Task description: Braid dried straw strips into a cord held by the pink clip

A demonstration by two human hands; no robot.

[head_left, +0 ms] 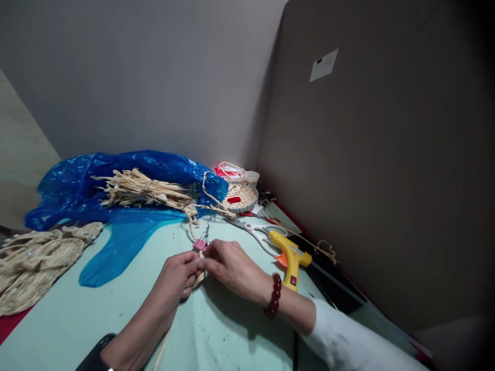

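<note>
My left hand [178, 274] and my right hand [229, 267] meet over the pale green table [96, 319], fingers pinched together on a thin straw strand [198, 280]. A pink binder clip [200, 243] sits clamped on the strand just beyond my fingertips. The strand runs on from the clip toward a bundle of dried straw [144, 190]. My right wrist wears a dark red bead bracelet [274, 296]. A dark band shows on my left wrist.
A blue plastic bag [88, 185] lies under the straw bundle. Woven straw netting [33, 260] lies at the left. A yellow glue gun [291, 256] and white-handled scissors [260, 234] lie right of my hands. A small woven basket [243, 198] stands by the wall. A brown board [379, 170] rises at right.
</note>
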